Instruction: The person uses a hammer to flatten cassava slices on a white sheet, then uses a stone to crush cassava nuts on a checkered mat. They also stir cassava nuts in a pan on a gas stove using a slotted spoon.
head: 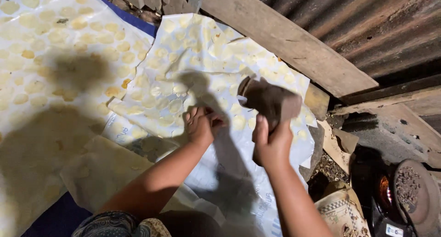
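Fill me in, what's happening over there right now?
A person bends over white plastic sheets covered with pale yellow round slices laid out flat. The right hand grips a dark, flat brownish piece above the sheet. The left hand is down at the sheet beside the slices. A wooden plank runs alongside.

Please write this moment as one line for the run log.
left hand: on white sheet | right hand: holds brown stone | yellow slices: spread
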